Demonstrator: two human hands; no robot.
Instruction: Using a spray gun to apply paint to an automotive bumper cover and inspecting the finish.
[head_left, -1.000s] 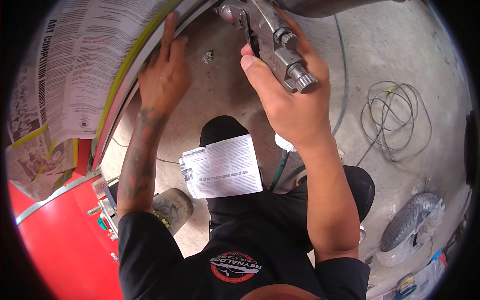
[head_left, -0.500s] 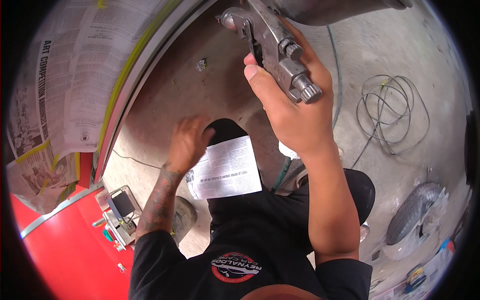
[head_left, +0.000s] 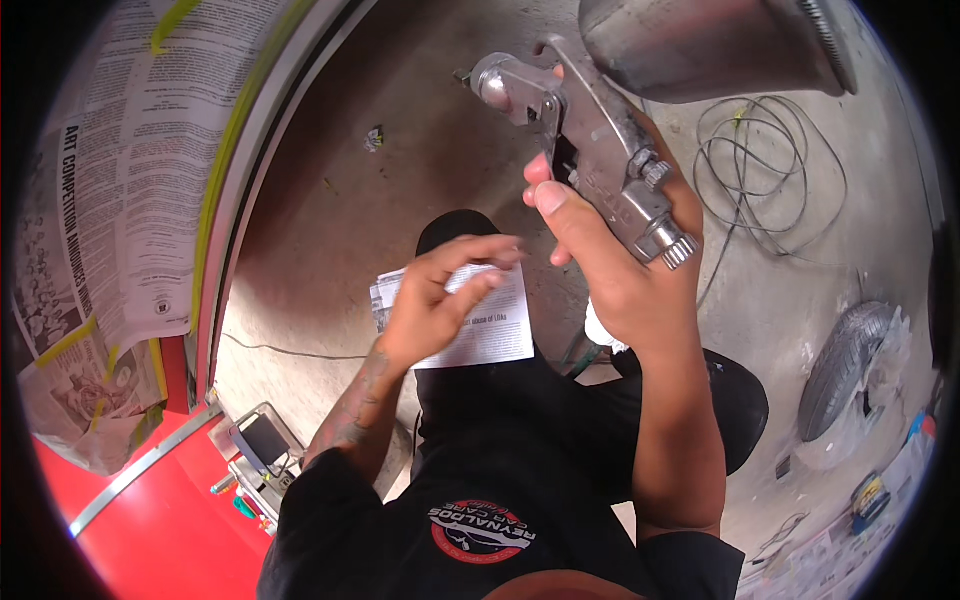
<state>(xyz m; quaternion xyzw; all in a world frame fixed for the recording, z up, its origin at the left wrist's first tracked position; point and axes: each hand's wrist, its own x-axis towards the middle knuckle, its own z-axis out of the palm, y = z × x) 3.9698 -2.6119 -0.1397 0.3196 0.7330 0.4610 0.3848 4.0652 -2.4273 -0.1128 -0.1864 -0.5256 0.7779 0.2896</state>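
Observation:
My right hand (head_left: 640, 270) grips a metal spray gun (head_left: 600, 150) by its body, the thumb pressed along its side. The gun is tilted, with two knurled knobs toward my wrist and a grey metal cup (head_left: 700, 45) at the upper right, partly cut off by the frame. My left hand (head_left: 440, 300) hovers in front of a folded sheet of newspaper (head_left: 490, 345) lying over my knee. Its fingers are stretched toward the gun, somewhat blurred and holding nothing. Some white material (head_left: 603, 325) shows beside my right wrist.
At left, newspaper masking (head_left: 150, 200) with yellow tape covers a panel above a red surface (head_left: 170, 520). A coiled hose (head_left: 760, 190) lies on the concrete floor at right. Farther down are a tyre (head_left: 845, 370) in plastic and, at lower left, a box-like grey case (head_left: 265, 445).
My left hand has moved right, across the newspaper toward the spray gun. The gun in my right hand has come lower and rightward in view, showing more of its cup.

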